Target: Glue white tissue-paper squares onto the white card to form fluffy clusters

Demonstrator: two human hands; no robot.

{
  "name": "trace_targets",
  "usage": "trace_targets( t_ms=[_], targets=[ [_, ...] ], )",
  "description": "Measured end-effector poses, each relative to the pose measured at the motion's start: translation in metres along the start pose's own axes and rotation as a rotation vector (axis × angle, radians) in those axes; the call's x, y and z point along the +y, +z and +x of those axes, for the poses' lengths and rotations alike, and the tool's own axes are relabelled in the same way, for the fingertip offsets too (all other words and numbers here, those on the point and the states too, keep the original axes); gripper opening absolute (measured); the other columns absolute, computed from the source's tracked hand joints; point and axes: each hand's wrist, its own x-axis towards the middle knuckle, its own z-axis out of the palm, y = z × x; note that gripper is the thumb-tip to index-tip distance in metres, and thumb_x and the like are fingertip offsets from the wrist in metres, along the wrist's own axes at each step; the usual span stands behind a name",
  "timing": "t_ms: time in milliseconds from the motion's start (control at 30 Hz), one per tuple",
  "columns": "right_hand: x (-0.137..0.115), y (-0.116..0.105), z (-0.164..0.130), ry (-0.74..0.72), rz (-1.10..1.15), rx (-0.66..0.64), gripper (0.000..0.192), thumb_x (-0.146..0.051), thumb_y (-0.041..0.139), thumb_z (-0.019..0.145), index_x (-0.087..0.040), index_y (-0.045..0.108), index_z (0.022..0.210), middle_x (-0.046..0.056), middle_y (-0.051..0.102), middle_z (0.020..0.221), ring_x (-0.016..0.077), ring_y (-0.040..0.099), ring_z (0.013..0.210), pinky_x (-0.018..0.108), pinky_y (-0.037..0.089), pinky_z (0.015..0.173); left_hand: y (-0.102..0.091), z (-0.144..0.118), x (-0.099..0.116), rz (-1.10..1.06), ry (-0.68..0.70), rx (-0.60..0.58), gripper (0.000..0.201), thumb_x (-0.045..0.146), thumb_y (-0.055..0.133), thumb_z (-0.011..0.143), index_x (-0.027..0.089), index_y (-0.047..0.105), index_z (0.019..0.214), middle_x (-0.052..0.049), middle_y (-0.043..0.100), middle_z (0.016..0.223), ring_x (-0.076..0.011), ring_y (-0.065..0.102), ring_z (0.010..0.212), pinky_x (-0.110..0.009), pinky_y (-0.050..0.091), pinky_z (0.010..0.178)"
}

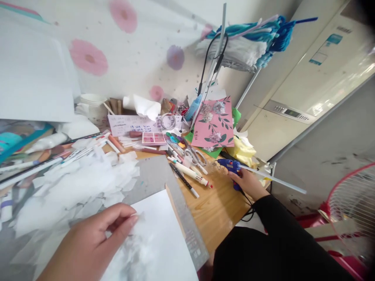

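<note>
A: What has the right hand (247, 180) got?

B: It is closed around the grip of a blue plastic glue gun (231, 166), which lies low over the wooden counter (216, 207) near its right edge. A long pale glue stick (272, 179) juts out of the gun's back toward the right, past the counter's edge. A black cord runs from under the hand down off the counter's near edge.

A: And the left hand (93, 238)?

B: Its fingers are curled, thumb and forefinger pinched on a scrap of thin white tissue (137, 218) lying on a smooth white sheet (164, 242). The sheet rests on a grey cutting mat (158, 175) with a straight, printed edge.

A: What lies around them?

B: Left of the mat there is a loose heap of torn, crinkled white paper (84, 183). Between mat and glue gun lie a black pencil (184, 180) and a fat white pen (190, 171), slanting. Behind them are metal scissors (196, 156), a small pink paint tray (154, 138), and a pink card printed with flowers (215, 123) leaning up at the back. Soft yellow paper (243, 152) is bunched just behind the gun.

A: Any room to move?

B: There is a bare strip of wood between the mat's right edge and the right hand. The back and left of the counter are crowded.
</note>
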Motion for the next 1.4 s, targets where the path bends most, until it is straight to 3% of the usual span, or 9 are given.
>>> trace_targets(
  t_ms=[200,300,400,667,867,1067,1167,1267,1400],
  targets=[
    [-0.016,-0.023,-0.074,-0.122,-0.194,0.048,0.035,-0.041,0.048,0.089,-0.02,0.057,0.063,0.007,0.062,0.067,0.0222,0.058,0.064,0.037,0.044,0.063,-0.009,0.005,0.011,0.044,0.06,-0.075,0.041,0.062,0.043,0.079,0.026,0.059,0.07,0.005,0.061,0.063,-0.0161,0.058,0.062,-0.023,0.042,0.059],
    [-0.053,-0.016,-0.091,-0.454,-0.077,-0.146,0.023,-0.033,0.047,0.091,-0.023,0.063,0.079,0.004,0.065,0.078,0.0189,0.061,0.074,0.03,0.046,0.068,-0.014,0.007,0.019,0.103,0.092,-0.045,0.036,0.058,0.047,0.077,0.026,0.062,0.07,0.004,0.065,0.068,-0.0167,0.061,0.066,-0.023,0.044,0.062],
    [-0.094,-0.005,-0.081,-0.742,0.034,-0.17,0.019,-0.021,0.047,0.091,-0.019,0.064,0.1,0.009,0.066,0.094,0.0211,0.062,0.089,0.032,0.047,0.078,-0.017,0.007,0.024,0.14,0.159,-0.033,0.032,0.052,0.049,0.08,0.026,0.065,0.072,0.004,0.067,0.073,-0.0168,0.062,0.07,-0.023,0.045,0.065],
    [-0.155,0.015,-0.06,-0.905,0.13,-0.272,0.017,-0.017,0.049,0.09,-0.016,0.064,0.097,0.007,0.062,0.087,0.0184,0.058,0.082,0.03,0.046,0.075,-0.02,0.007,0.029,0.118,0.131,-0.004,0.026,0.042,0.05,0.083,0.024,0.064,0.07,0.004,0.066,0.068,-0.0153,0.061,0.064,-0.022,0.045,0.059],
    [-0.164,0.025,-0.074,-0.88,0.079,-0.47,0.028,-0.019,0.054,0.087,-0.016,0.062,0.114,0.01,0.059,0.095,0.0235,0.058,0.088,0.037,0.046,0.078,-0.019,0.003,0.03,0.12,0.113,0.058,0.017,0.035,0.052,0.084,0.024,0.061,0.075,0.006,0.064,0.068,-0.0125,0.059,0.064,-0.022,0.044,0.061],
    [-0.158,0.031,-0.068,-0.869,0.092,-0.443,0.031,-0.009,0.042,0.09,-0.017,0.063,0.111,0.009,0.058,0.089,0.0206,0.058,0.082,0.033,0.046,0.073,-0.023,0.003,0.035,0.12,0.078,-0.007,0.017,0.033,0.052,0.084,0.024,0.06,0.073,0.006,0.062,0.067,-0.0114,0.057,0.063,-0.022,0.043,0.063],
    [-0.15,0.029,-0.063,-0.975,0.067,-0.417,0.033,-0.002,0.044,0.085,-0.018,0.065,0.104,0.008,0.058,0.091,0.0188,0.057,0.082,0.031,0.045,0.073,-0.024,-0.001,0.039,0.121,0.043,-0.024,0.015,0.034,0.053,0.084,0.024,0.062,0.077,0.005,0.064,0.072,-0.012,0.058,0.066,-0.023,0.043,0.065],
    [-0.142,0.026,-0.055,-1.13,-0.005,-0.397,0.023,-0.005,0.046,0.086,-0.018,0.065,0.087,0.007,0.057,0.093,0.0174,0.056,0.079,0.029,0.045,0.071,-0.023,-0.007,0.047,0.063,-0.046,0.071,0.014,0.034,0.055,0.082,0.025,0.059,0.092,0.006,0.063,0.075,-0.0112,0.055,0.062,-0.023,0.041,0.058],
    [-0.135,0.023,-0.047,-1.244,-0.058,-0.329,0.019,-0.009,0.048,0.088,-0.019,0.061,0.078,0.007,0.056,0.104,0.0163,0.057,0.076,0.031,0.045,0.069,-0.021,-0.008,0.059,0.018,0.049,0.065,0.006,0.028,0.054,0.081,0.025,0.058,0.085,0.006,0.06,0.071,-0.0105,0.056,0.065,-0.021,0.042,0.06]
  ],
)
